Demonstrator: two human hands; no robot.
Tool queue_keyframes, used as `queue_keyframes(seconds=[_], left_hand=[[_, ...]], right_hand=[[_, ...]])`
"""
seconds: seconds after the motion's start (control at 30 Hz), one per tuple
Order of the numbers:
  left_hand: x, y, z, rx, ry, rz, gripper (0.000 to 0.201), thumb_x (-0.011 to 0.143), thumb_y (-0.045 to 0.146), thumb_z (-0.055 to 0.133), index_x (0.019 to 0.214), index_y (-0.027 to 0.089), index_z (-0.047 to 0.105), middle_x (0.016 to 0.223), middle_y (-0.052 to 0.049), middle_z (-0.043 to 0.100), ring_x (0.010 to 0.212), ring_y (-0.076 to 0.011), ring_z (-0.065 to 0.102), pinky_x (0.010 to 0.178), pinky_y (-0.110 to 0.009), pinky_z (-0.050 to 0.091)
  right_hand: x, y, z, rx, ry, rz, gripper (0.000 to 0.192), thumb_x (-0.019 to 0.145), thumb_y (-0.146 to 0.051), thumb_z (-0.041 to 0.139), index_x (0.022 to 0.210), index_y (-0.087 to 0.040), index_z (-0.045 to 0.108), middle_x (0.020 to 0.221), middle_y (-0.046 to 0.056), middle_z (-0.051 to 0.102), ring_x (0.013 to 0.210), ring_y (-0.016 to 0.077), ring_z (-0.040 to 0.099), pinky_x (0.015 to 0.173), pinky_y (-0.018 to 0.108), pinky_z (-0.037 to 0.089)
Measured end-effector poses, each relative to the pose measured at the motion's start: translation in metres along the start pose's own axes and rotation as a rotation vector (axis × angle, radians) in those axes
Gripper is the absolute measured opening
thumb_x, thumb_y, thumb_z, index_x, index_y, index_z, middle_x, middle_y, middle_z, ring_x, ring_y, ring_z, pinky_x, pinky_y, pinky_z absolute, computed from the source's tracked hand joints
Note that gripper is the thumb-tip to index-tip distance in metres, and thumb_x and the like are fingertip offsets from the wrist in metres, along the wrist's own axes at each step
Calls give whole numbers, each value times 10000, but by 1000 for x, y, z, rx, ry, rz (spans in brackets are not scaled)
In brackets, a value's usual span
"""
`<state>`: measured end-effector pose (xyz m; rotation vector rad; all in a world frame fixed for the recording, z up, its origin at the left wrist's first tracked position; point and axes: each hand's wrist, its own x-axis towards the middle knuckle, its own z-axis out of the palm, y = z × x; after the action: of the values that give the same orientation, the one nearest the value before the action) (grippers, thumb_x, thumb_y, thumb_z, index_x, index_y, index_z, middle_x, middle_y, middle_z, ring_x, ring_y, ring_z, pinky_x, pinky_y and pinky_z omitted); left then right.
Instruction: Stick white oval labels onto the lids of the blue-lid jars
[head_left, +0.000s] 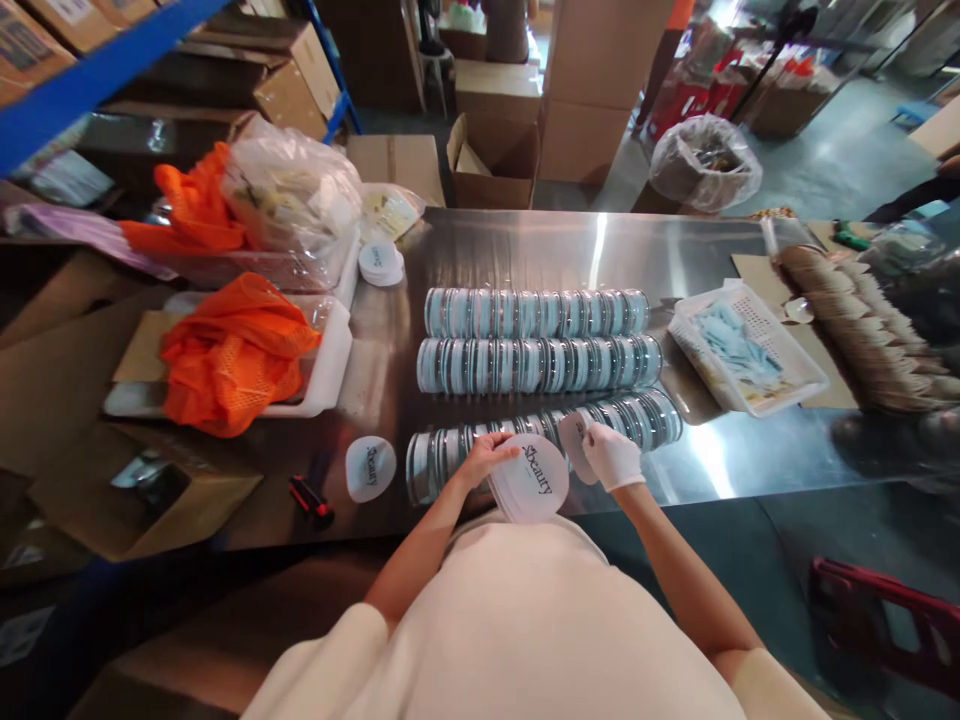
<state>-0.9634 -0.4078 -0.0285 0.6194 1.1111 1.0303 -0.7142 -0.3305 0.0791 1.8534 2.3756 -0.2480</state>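
My left hand, bare, is closed on the edge of a stack of round white cards, the top one printed "beauty". Gloved in white, my right hand pinches a single round card that stands tilted, its greyish side towards me. Both hands are over the nearest row of round clear containers, which lie on edge side by side along the metal table. Behind it run a middle row and a far row of the same containers. Another printed round card lies left of my left hand.
A red-and-black cutter lies near the front edge. White trays with orange mesh stand left. At the right are a white basket of light-blue pieces and stacked brown cardboard pieces. More round cards lie at the back left.
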Motion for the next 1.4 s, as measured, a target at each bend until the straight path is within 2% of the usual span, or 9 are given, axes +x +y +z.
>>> queue_keyframes(seconds=[0.17, 0.27, 0.43, 0.6, 0.8, 1.0, 1.13, 1.27, 1.4], left_hand=[[5, 11, -25, 27, 166, 117, 539, 600, 463, 921, 983, 121, 759, 911, -77, 775, 736, -179, 690, 693, -268, 535], [7, 13, -38, 38, 191, 130, 514, 602, 455, 919, 966, 124, 768, 886, -71, 775, 720, -170, 685, 680, -259, 533], [11, 8, -42, 21, 212, 142, 502, 580, 455, 931, 918, 123, 766, 852, -60, 769, 699, -157, 672, 667, -251, 524], [11, 6, -42, 29, 226, 135, 525, 573, 482, 928, 924, 129, 764, 867, -64, 770, 713, -168, 675, 681, -268, 526], [11, 8, -38, 104, 212, 131, 538, 558, 515, 919, 906, 134, 766, 859, -64, 762, 742, -187, 678, 699, -286, 520], [13, 8, -38, 147, 202, 151, 533, 551, 520, 916, 886, 134, 766, 826, -53, 751, 732, -179, 662, 695, -279, 507], [15, 10, -39, 130, 191, 137, 552, 548, 547, 913, 873, 126, 765, 817, -58, 747, 711, -170, 650, 671, -268, 491], [15, 13, -36, 106, 174, 81, 597, 546, 600, 900, 860, 112, 759, 781, -59, 735, 649, -156, 623, 594, -250, 456], [5, 12, -32, 139, 116, 56, 600, 560, 618, 892, 845, 109, 753, 757, -50, 724, 638, -153, 611, 586, -243, 445]], right_hand=[[4, -4, -19, -64, -14, -16, 220, 968, -275, 503, 946, -184, 703, 902, 74, 737, 789, 161, 647, 618, 259, 287], [6, -6, -13, -88, -52, -74, 212, 971, -265, 499, 974, -191, 697, 895, 71, 731, 790, 165, 653, 619, 255, 295], [15, -7, 52, -4, -60, -56, 268, 1001, -213, 434, 984, -163, 696, 942, 96, 731, 835, 162, 654, 643, 236, 324], [7, -2, 120, 278, 75, 89, 317, 1003, -273, 413, 1030, -161, 708, 929, 90, 740, 791, 149, 646, 677, 213, 372], [-2, -10, 149, 646, 195, 298, 419, 953, -414, 390, 1048, -165, 713, 882, 67, 743, 758, 160, 637, 745, 226, 467], [2, -3, 131, 875, -59, 198, 469, 920, -399, 440, 1177, -120, 717, 956, 95, 762, 854, 193, 695, 806, 273, 524], [-3, -8, 95, 682, -218, 218, 419, 948, -422, 485, 1110, -134, 743, 952, 128, 763, 918, 225, 714, 845, 318, 520], [-12, -37, 51, 295, -206, 226, 444, 998, -477, 419, 1024, -207, 770, 940, 145, 763, 931, 258, 717, 837, 360, 496], [-23, -50, 37, 473, -152, 63, 303, 928, -442, 542, 1096, -296, 747, 985, 25, 779, 927, 191, 713, 780, 262, 486]])
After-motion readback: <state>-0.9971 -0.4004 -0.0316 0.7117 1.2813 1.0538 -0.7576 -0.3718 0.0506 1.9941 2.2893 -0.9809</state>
